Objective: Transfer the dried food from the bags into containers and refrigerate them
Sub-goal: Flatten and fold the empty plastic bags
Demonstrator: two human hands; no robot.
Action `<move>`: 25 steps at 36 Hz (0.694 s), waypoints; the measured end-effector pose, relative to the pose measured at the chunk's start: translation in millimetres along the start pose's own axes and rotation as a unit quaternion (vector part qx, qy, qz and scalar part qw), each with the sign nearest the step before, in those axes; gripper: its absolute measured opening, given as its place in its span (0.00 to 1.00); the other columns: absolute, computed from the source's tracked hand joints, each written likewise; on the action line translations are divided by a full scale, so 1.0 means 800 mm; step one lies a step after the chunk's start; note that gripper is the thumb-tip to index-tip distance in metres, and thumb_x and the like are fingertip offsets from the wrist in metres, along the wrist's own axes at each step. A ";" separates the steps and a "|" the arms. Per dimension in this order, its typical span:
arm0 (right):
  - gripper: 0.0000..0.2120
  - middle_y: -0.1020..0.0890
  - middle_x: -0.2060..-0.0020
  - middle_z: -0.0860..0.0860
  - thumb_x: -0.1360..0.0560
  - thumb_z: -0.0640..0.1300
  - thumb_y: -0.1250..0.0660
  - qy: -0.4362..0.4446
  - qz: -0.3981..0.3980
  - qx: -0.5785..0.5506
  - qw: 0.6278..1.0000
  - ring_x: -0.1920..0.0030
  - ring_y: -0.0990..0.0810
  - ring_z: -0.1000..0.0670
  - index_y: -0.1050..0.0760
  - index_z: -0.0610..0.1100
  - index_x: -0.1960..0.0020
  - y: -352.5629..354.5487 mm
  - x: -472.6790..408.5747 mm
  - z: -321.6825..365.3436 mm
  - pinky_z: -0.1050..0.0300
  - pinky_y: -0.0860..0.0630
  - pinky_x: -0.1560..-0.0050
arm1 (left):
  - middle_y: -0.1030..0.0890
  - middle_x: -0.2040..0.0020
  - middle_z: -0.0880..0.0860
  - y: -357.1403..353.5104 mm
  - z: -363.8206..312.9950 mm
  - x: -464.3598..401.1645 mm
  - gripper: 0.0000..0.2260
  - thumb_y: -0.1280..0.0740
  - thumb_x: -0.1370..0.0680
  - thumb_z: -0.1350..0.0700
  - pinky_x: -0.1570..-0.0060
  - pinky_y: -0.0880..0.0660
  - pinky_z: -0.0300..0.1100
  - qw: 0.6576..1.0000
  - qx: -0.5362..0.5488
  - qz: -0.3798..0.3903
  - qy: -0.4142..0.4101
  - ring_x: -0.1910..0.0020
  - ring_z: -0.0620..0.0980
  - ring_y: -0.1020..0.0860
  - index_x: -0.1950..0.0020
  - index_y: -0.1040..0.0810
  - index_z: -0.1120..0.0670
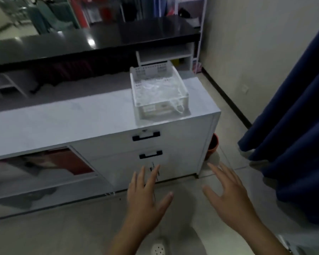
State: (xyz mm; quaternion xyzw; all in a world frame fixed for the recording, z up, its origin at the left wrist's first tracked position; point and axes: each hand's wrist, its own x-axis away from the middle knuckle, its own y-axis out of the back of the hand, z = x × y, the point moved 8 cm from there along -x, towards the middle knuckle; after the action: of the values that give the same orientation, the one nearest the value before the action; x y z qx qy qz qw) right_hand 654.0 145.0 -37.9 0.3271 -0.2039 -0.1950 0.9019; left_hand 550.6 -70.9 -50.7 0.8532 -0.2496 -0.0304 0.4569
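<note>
Both hands, left hand [145, 203] and right hand [228, 197], hover with fingers spread, holding nothing. At the counter's [63, 115] right end sits a white slotted basket [159, 89] of clear bags: probably light, stiff-walled; grip its two side rims.

basket [180, 97]: white perforated plastic | cabinet [182, 144]: smooth white | counter [118, 37]: glossy black | curtain [293, 116]: blue cloth

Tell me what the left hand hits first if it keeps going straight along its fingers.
Probably the white cabinet's lower drawer front; the left hand's fingertips point there, though depth is unclear.
</note>
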 end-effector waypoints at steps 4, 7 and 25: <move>0.30 0.42 0.21 0.58 0.23 0.58 0.34 0.024 -0.009 -0.002 1.000 0.21 0.49 0.53 0.40 0.63 0.25 -0.028 -0.042 0.064 0.44 0.45 0.22 | 0.54 0.18 0.47 0.057 0.055 -0.035 0.33 0.37 0.24 0.33 0.22 0.51 0.53 1.000 0.012 -0.025 0.013 0.19 0.49 0.59 0.30 0.58 0.25; 0.28 0.39 0.23 0.58 0.23 0.56 0.32 0.044 -0.017 0.004 0.999 0.22 0.45 0.53 0.39 0.64 0.27 -0.035 -0.063 0.096 0.44 0.43 0.23 | 0.54 0.18 0.47 0.085 0.079 -0.061 0.33 0.38 0.25 0.32 0.22 0.50 0.53 0.999 0.027 -0.030 0.014 0.19 0.50 0.57 0.30 0.58 0.23; 0.26 0.38 0.23 0.57 0.24 0.53 0.30 0.058 -0.030 -0.062 0.996 0.22 0.44 0.53 0.32 0.61 0.28 0.024 -0.354 0.169 0.45 0.43 0.22 | 0.41 0.20 0.44 0.219 0.024 -0.379 0.28 0.33 0.22 0.42 0.26 0.44 0.46 0.997 0.041 -0.055 -0.038 0.21 0.44 0.44 0.24 0.40 0.35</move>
State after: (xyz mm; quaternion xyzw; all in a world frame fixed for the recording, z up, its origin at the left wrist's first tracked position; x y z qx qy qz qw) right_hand 353.0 227.4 1.9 0.2871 -0.1291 -0.2154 0.9244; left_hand 210.7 -28.3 24.5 0.8819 -0.2207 -0.0776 0.4094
